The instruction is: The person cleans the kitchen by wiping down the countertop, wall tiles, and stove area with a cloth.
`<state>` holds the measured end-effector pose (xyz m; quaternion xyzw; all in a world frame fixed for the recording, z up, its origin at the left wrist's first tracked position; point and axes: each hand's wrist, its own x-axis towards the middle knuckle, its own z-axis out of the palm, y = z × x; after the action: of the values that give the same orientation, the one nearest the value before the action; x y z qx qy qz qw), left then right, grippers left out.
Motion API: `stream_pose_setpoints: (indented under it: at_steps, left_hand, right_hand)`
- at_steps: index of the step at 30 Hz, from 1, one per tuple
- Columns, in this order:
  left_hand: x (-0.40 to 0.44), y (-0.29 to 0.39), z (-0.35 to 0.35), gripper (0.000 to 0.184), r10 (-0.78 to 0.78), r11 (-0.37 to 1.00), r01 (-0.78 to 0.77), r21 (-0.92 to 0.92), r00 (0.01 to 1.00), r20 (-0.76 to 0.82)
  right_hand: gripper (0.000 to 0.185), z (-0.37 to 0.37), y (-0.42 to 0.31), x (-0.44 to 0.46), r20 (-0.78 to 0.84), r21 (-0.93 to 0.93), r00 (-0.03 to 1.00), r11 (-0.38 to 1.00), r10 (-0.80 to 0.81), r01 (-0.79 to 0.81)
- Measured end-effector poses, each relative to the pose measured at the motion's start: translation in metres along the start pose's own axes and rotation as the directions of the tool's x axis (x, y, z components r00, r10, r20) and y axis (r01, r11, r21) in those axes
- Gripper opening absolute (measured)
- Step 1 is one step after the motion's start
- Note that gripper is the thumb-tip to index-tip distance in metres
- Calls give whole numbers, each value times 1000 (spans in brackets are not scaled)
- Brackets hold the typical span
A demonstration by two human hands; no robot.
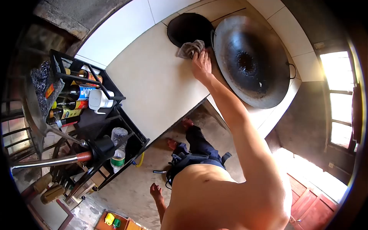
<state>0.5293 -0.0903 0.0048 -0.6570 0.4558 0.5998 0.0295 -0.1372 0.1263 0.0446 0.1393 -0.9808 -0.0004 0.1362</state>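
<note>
My right hand [202, 65] reaches across the tiled counter [149, 76] with its fingers on a crumpled grey-brown cloth [190, 49]. The cloth lies at the near edge of a round black pan or lid [188, 28] at the back of the counter. Just right of the hand is a large dark wok [249, 61] with a loop handle on each side and a small dark, wet-looking patch at its bottom. My left hand [156, 191] hangs low beside my body, away from the counter. Its fingers are loosely bent and nothing shows in them.
On the left a black rack [120, 101] holds several sauce bottles [78, 92], a white container [100, 99] and a clear plastic bottle [118, 149]. Long-handled utensils [53, 161] jut from it. A window [339, 99] is on the right wall.
</note>
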Motion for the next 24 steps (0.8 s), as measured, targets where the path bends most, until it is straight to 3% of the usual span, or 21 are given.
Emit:
stream_pose_setpoints:
  at_steps: [2, 4, 5, 8, 9, 12, 14, 17, 20, 21, 23, 24]
  left_hand:
    - [-15, -3, -28, 39, -11, 1000, 11, 21, 1000, 8]
    - [-7, -1, -26, 40, -17, 999, 17, 30, 1000, 5]
    - [-6, 0, -30, 40, -7, 999, 7, 39, 1000, -2]
    - [2, -5, -38, 39, -12, 997, 11, 82, 1000, 12]
    - [3, -8, -39, 38, -12, 996, 13, 91, 1000, -16]
    - [27, -9, -45, 35, 9, 991, -6, 135, 1000, -18]
    - [18, -15, -71, 34, -8, 984, 14, 178, 999, -33]
    - [37, 9, -49, 32, 4, 993, 0, 122, 1000, -30]
    - [42, 27, -40, 30, 58, 995, -57, 79, 998, -9]
    - [43, 33, -38, 29, 44, 999, -44, -22, 999, 5]
    - [38, 33, -26, 28, 113, 994, -112, -16, 993, 41]
    - [30, 37, -34, 28, 142, 990, -143, 9, 988, 58]
  right_hand:
    - [38, 9, 1, -6, 67, 3, 996, 998, 57, -57]
    - [40, 8, 5, -29, 106, 171, 984, 972, 142, -159]
    - [42, -22, 8, -37, 296, 150, 951, 979, 87, -137]
    - [43, -20, 12, -50, 209, 140, 976, 986, 57, -87]
    - [41, -19, 14, -38, 271, 183, 962, 979, 36, -88]
    - [44, 4, 20, 2, 68, 211, 997, 977, -20, 5]
    - [48, 2, 22, -39, 130, 267, 991, 964, -38, 2]
    - [49, -12, 20, -73, 2, 215, 998, 975, -59, 57]
    - [41, -2, 19, -33, 37, 250, 999, 968, -19, 9]
    - [39, 2, 21, -15, 55, 251, 998, 968, 0, -14]
    - [37, 7, 18, -6, 122, 260, 991, 962, 55, -85]
    - [43, -5, 19, -24, 68, 310, 997, 949, 42, -61]
